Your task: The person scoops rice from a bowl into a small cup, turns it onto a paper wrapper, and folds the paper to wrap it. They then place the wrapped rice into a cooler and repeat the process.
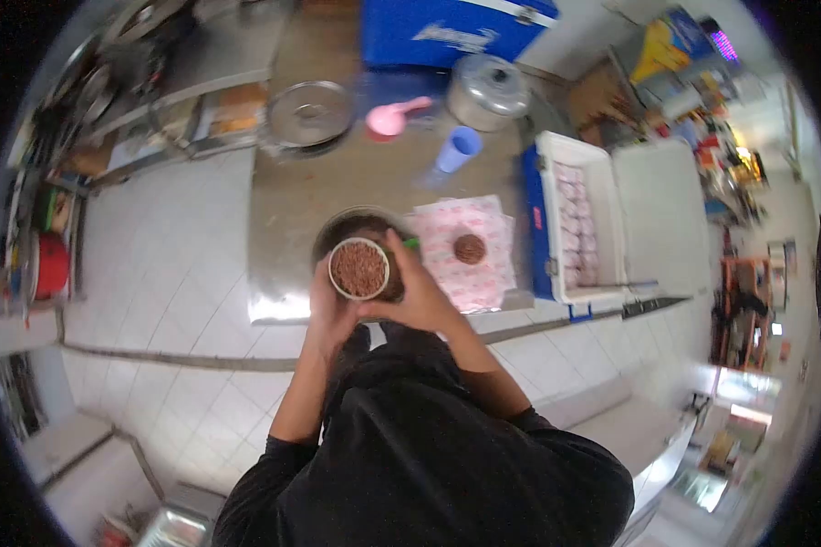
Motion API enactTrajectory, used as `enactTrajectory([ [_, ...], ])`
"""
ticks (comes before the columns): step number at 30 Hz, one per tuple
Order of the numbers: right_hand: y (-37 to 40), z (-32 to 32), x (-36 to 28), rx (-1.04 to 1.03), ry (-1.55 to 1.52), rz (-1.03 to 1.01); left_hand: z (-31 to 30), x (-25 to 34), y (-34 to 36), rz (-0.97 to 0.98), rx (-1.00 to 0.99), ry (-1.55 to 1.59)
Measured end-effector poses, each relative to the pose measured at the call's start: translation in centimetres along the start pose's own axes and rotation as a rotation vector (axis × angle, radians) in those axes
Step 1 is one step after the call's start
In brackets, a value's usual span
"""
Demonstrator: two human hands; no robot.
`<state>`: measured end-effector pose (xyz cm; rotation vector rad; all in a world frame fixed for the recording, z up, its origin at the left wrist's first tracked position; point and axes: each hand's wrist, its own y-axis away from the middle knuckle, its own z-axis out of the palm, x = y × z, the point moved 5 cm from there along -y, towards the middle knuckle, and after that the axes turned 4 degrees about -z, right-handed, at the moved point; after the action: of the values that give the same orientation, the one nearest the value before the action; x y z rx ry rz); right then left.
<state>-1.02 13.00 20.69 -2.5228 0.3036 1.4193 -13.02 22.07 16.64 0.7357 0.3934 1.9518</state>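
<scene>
Between my hands is a round, pale-rimmed cup heaped with small reddish-brown grains. My left hand wraps its left and lower side. On the right, my right hand curves around it, thumb at the near rim and a finger reaching past the far side. A small green piece, perhaps a handle, shows beside that finger. Below the cup is a metal pot with dark contents, largely covered. To the right, a round brown patty-like disc lies on pink-printed white paper sheets.
On the metal table stand a blue cup, a pink scoop, a round metal lid and a lidded pot. An open cooler holding wrapped packs is at the right. A blue cooler sits at the back.
</scene>
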Motion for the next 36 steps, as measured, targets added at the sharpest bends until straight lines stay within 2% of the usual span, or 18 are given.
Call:
enactTrajectory([
  [7,4.9,-9.0,3.9,0.299,-0.098,0.188,7.7,-8.7,-2.7,-0.338,-0.168,-0.137],
  [8,5.1,-10.7,5.7,0.346,-0.096,0.214,5.1,-10.6,-4.7,-0.372,-0.171,-0.165],
  [9,5.0,-12.6,8.0,0.39,-0.096,0.238,4.6,-11.4,-5.2,-0.211,-0.041,-0.255],
  [11,4.4,-16.8,14.5,0.465,0.211,0.222,4.0,-13.3,-4.8,0.116,0.231,-0.429],
  [12,3.7,-18.3,19.6,0.524,0.233,0.216,3.7,-14.4,-4.7,0.178,0.252,-0.536],
  [15,-0.3,-22.6,30.5,0.611,0.266,0.337,0.2,-20.0,-7.1,0.148,0.035,-1.154],
  [17,-2.4,-23.9,35.9,0.627,0.435,0.349,-0.3,-23.6,-8.0,0.066,-0.009,-1.368],
  [18,-3.4,-23.9,37.8,0.587,0.427,0.348,-1.9,-25.0,-8.7,0.291,-0.079,-1.539],
  [19,-4.1,-24.2,39.1,0.552,0.421,0.349,-3.5,-26.5,-9.1,0.521,-0.166,-1.701],
  [20,-4.0,-24.6,39.7,0.521,0.421,0.346,-4.4,-27.0,-9.4,0.568,-0.073,-1.729],
  [22,-3.0,-25.9,36.0,0.547,0.591,0.147,-4.1,-26.5,-9.8,0.67,0.107,-1.751],
  [23,-2.4,-26.5,33.3,0.558,0.672,0.038,-3.4,-26.1,-9.8,0.653,0.145,-1.772],
  [24,-1.0,-27.1,30.6,0.609,0.564,-0.092,-2.8,-25.6,-9.7,0.639,0.185,-1.794],
  [26,3.1,-25.5,28.8,0.361,0.342,0.061,-0.5,-24.6,-9.2,0.686,0.217,-1.799],
  [28,7.1,-21.1,30.4,-0.008,0.163,0.125,-0.2,-24.8,-9.7,0.697,0.132,-1.84],
  [30,9.1,-17.4,30.4,-0.51,0.138,0.131,-0.4,-25.4,-10.3,0.662,0.051,-1.872],
  [32,9.7,-15.8,31.4,-0.526,0.265,-0.004,-1.0,-25.7,-11.5,0.604,-0.01,-1.895],
  [36,9.7,-14.6,32.1,-0.624,0.477,-0.166,-0.9,-25.6,-11.8,0.649,-0.091,-2.02],
])
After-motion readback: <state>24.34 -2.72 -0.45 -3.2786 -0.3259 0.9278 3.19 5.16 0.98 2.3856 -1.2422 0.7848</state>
